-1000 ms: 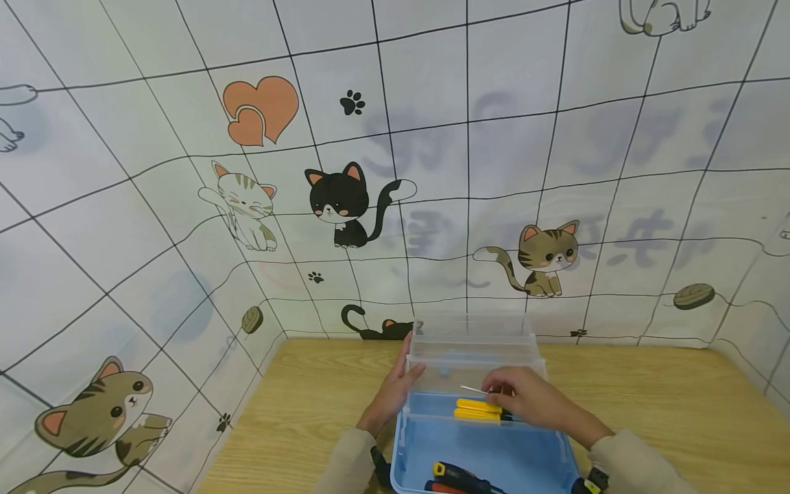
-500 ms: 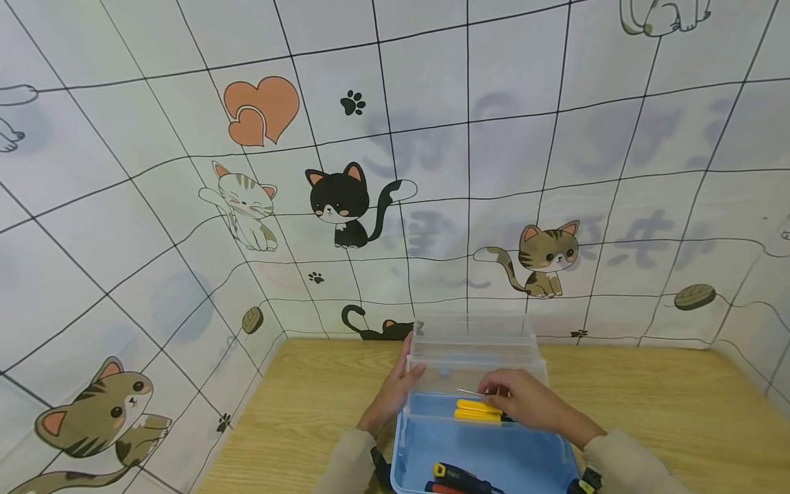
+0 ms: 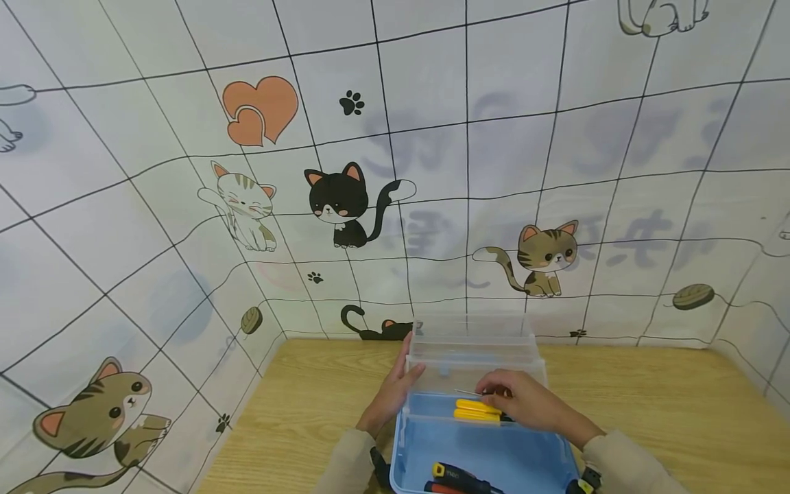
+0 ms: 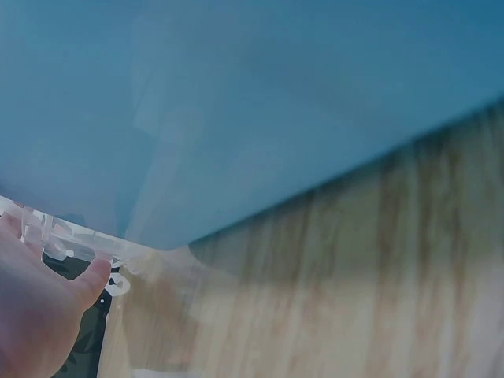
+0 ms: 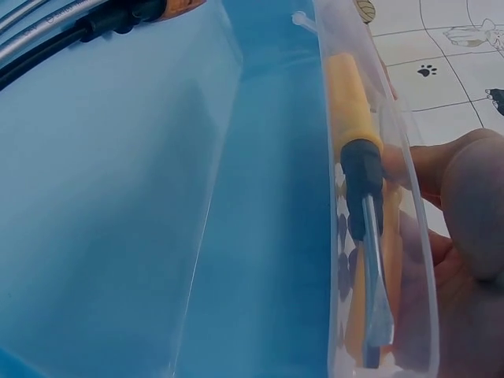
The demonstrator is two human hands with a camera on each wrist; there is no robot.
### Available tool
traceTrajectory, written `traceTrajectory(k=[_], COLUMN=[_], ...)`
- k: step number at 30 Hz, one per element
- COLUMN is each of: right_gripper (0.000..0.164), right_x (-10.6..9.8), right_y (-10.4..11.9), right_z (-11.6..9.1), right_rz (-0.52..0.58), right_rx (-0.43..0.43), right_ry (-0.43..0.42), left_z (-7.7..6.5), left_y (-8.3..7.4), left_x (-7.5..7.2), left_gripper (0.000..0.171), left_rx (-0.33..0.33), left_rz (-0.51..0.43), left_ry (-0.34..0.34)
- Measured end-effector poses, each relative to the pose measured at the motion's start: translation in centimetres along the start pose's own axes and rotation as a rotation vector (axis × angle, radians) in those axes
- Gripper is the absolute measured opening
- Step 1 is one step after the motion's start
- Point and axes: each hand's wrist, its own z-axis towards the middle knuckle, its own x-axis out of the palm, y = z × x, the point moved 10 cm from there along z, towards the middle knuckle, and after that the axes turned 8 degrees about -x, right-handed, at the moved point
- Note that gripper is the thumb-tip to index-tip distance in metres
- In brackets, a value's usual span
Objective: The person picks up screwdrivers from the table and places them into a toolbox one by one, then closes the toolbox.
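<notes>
A blue toolbox (image 3: 481, 446) stands with its clear plastic lid (image 3: 475, 351) raised at the back. My left hand (image 3: 393, 394) holds the lid's left edge, thumb in front and fingers behind; the left wrist view shows the thumb (image 4: 94, 279) beside clear plastic. My right hand (image 3: 521, 398) pinches a thin tool above the clear tray (image 5: 421, 260). Its metal shaft (image 3: 465, 392) points left, and my fingers hide the rest. Below lie yellow-handled screwdrivers (image 3: 476, 410) in the tray; one flat-blade screwdriver (image 5: 350, 94) shows clearly in the right wrist view.
A black-and-yellow screwdriver (image 3: 457, 475) and a red-handled tool (image 3: 441, 488) lie in the toolbox's front part. The toolbox stands on a wooden table (image 3: 648, 412). A cat-patterned cloth wall (image 3: 432, 226) rises directly behind it.
My right hand has shifted slightly left, carrying the thin tool with it. The left hand stays on the lid, and the toolbox has not moved.
</notes>
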Motion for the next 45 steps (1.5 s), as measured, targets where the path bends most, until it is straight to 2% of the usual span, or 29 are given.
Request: traceTrajectory(k=[19,45], right_gripper=[0.018,0.02], right_x=[0.0,-0.8], right_y=[0.3,0.7], right_z=[-0.2,-1.1], right_rz=[-0.019,-0.046], right_rx=[-0.027,0.004], right_ry=[-0.005,-0.003], left_z=[-0.1,-0.2], left_y=[-0.1,-0.1], left_x=[-0.1,0.1], left_gripper=[0.065,0.065], left_rx=[-0.01,-0.015], left_rz=[0.01,0.018], left_ry=[-0.015,-0.019])
